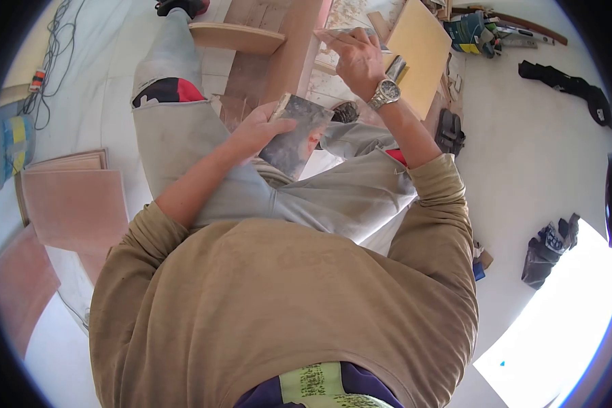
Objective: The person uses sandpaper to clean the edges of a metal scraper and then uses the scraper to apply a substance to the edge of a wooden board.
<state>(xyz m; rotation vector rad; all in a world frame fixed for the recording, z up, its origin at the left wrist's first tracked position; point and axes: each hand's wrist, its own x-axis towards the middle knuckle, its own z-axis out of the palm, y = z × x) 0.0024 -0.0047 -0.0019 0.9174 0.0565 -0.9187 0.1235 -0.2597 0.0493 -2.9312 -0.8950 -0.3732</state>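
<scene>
My left hand point(257, 133) grips a flat rectangular board point(296, 136) by its left edge, thumb on top. The board's face is dark grey and smeared, with a reddish patch near its right side. Further forward, my right hand point(358, 64), a metal watch on its wrist, is closed on a thin flat metal scraper point(343, 35), mostly covered by the fingers. The scraper lies right at the edge of a long reddish-brown wooden beam point(294, 58). A curved wooden piece point(238, 37) joins the beam from the left.
A yellowish panel point(418, 58) leans right of my right hand, near wood shavings point(353, 12). Tool bags point(470, 34) point(10, 146) stand at both sides. Reddish boards point(75, 204) are stacked at left, below a cable point(61, 41). Dark gloves point(549, 251) lie on the right floor.
</scene>
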